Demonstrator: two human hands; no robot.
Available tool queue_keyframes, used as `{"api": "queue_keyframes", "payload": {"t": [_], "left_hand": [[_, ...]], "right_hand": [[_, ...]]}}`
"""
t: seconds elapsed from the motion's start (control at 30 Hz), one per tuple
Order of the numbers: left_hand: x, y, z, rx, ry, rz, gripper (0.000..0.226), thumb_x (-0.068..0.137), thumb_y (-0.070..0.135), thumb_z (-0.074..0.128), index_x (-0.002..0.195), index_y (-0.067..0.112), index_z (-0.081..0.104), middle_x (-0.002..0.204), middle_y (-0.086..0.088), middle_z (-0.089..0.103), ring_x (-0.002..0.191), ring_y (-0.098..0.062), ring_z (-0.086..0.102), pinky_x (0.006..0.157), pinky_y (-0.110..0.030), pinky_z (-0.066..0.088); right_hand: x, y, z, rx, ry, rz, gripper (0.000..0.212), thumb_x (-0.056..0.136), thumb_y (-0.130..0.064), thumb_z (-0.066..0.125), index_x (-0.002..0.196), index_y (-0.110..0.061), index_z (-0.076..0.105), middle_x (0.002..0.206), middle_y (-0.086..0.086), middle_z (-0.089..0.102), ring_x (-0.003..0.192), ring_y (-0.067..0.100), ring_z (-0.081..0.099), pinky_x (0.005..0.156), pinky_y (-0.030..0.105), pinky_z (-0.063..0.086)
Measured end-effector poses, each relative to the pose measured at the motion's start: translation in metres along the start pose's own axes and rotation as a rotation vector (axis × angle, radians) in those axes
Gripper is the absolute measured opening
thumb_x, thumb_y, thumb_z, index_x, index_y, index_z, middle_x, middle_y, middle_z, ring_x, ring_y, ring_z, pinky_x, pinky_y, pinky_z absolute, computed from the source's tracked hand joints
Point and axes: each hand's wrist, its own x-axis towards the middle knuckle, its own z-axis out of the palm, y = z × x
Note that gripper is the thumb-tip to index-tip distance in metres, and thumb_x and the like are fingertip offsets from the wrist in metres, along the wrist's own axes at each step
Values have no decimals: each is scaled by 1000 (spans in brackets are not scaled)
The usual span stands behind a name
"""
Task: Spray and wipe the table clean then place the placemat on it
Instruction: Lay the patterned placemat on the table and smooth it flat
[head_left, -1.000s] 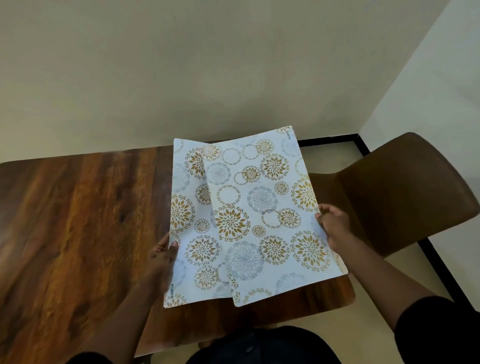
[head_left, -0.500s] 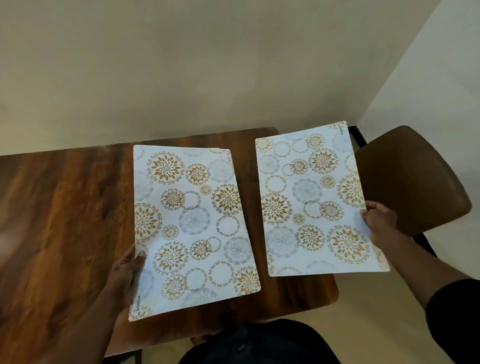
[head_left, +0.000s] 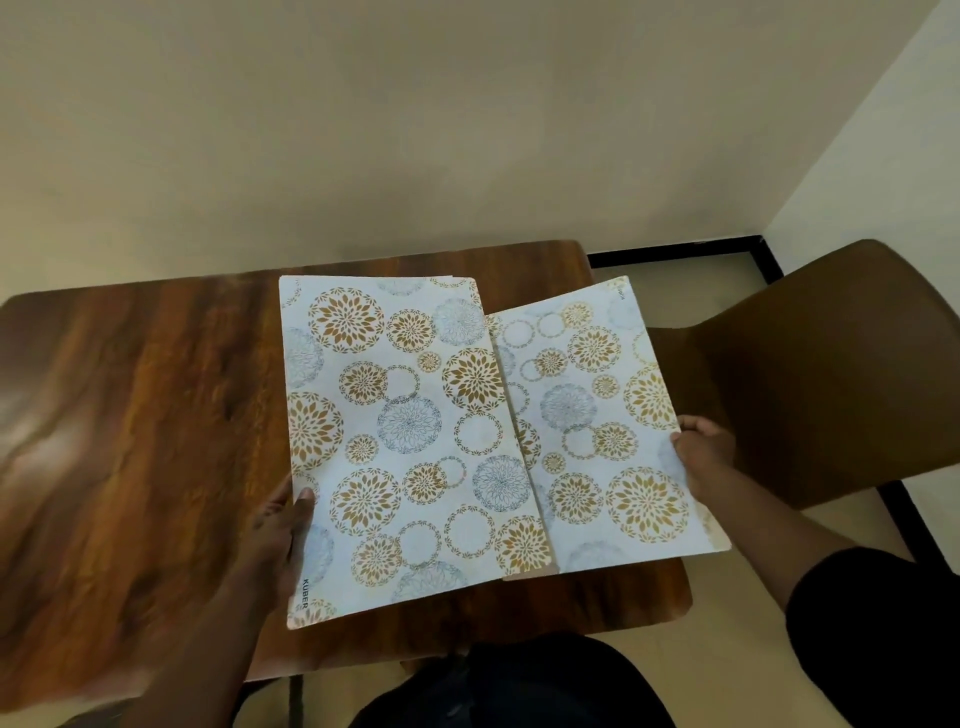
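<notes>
Two white placemats with gold and grey flower circles are held over the right end of the dark wooden table (head_left: 135, 415). My left hand (head_left: 283, 525) grips the left edge of the left placemat (head_left: 405, 441), thumb on top. My right hand (head_left: 701, 452) pinches the right edge of the right placemat (head_left: 597, 431). The left placemat's right edge overlaps the right one's left edge. Whether either mat touches the table I cannot tell.
A brown chair (head_left: 831, 374) stands close to the table's right end, under my right hand. A cream wall runs along the table's far edge. My dark-clothed lap (head_left: 519, 686) sits at the near edge. Black skirting (head_left: 675, 254) lines the floor at the right.
Half a second ago the two mats were held apart with a gap. My hands have moved toward each other, and the left mat now overlaps the right one.
</notes>
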Motion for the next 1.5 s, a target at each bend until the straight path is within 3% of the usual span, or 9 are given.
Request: {"api": "queue_keyframes", "payload": {"t": [0.17,0.27,0.37,0.47,0.6,0.97,1.17,1.33,1.5], "left_hand": [[-1,-12,6,23,39,-13,36,112,7,46,138,23,64,121,-15,78,89,-36,81,68,-53,68],[0,-19,9,43,58,-13,38,112,9,47,145,22,61,136,-15,72,104,-39,77,77,-54,67],[-2,-22,13,53,70,-11,40,112,9,47,146,23,60,133,-17,73,99,-40,77,75,-54,67],[-6,-22,17,42,65,2,40,112,7,45,147,19,59,134,-18,72,92,-36,80,72,-51,68],[-11,-22,18,46,56,11,38,113,6,43,143,19,61,133,-19,72,92,-37,79,72,-51,68],[-14,-19,13,51,71,-25,36,112,9,46,140,24,63,118,-14,80,86,-36,81,74,-56,66],[-14,-20,12,43,71,-19,38,112,9,46,145,22,62,129,-16,76,94,-37,80,78,-58,66],[-15,-19,17,41,73,-2,40,112,7,45,146,21,60,125,-13,77,87,-32,81,70,-51,68],[-17,-18,17,60,72,-2,39,112,7,45,145,21,61,127,-15,76,86,-33,82,67,-49,68]], "right_hand": [[7,12,15,-76,-6,13,31,97,8,51,119,-7,68,116,13,67,95,26,59,80,31,48],[5,17,20,-119,-13,-20,27,98,2,56,121,-8,67,111,10,66,82,20,59,75,33,52],[1,19,25,-161,-25,-65,23,98,-1,59,119,-8,66,102,7,63,68,11,55,57,26,47],[-1,21,31,-184,-26,-93,23,98,-3,60,119,-8,67,102,7,64,70,14,56,52,25,42],[6,28,38,-218,-19,-108,26,97,-5,61,121,-13,69,117,11,71,72,17,59,55,24,44],[12,38,53,-211,-22,-119,32,99,-6,58,128,-14,67,120,12,71,82,22,63,59,27,48],[14,42,56,-277,-17,-168,32,99,-5,56,129,-11,66,124,13,70,85,23,62,71,32,51],[13,44,55,-352,1,-216,33,100,-10,58,131,-14,67,123,11,71,91,26,65,76,31,49],[13,48,52,-422,-33,-263,35,99,-11,63,133,-13,67,125,10,71,99,30,70,72,28,48]]}}
